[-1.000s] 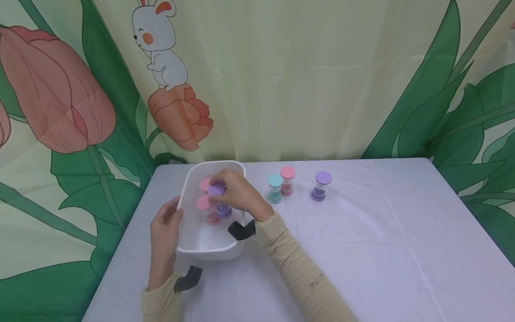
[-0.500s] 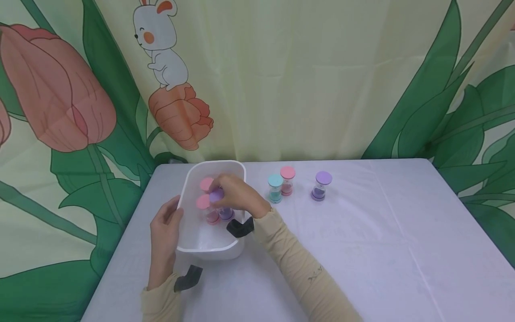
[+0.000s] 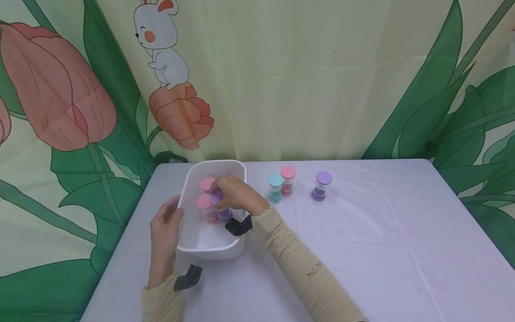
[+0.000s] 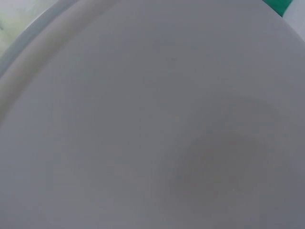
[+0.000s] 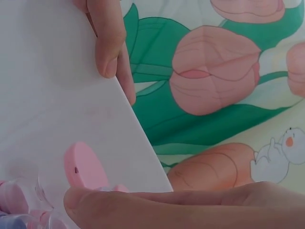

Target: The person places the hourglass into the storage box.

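Observation:
My left hand (image 3: 165, 226) grips the left wall of a white plastic bin (image 3: 201, 243); its thumb (image 5: 107, 59) lies over the rim in the right wrist view. Inside the bin, my right hand (image 3: 237, 194) holds a sand timer with a purple cap (image 3: 217, 197), partly covered by the fingers. Just left of it stand two pink-capped sand timers, the far one (image 3: 207, 184) behind the near one (image 3: 204, 201). A pink cap (image 5: 86, 164) shows beyond the right fingers in the right wrist view. Bin wall (image 4: 143, 119) fills the left wrist view.
Right of the bin on the white-covered table (image 3: 362, 250) stand a teal sand timer (image 3: 275, 188), a pink one (image 3: 288, 180) close behind it, and a purple one (image 3: 322, 185) farther right. A printed curtain (image 3: 306, 89) hangs behind the table.
My right hand has shifted slightly with the purple timer, and its fingers hide more of the cap. The left hand and the bin stay in place.

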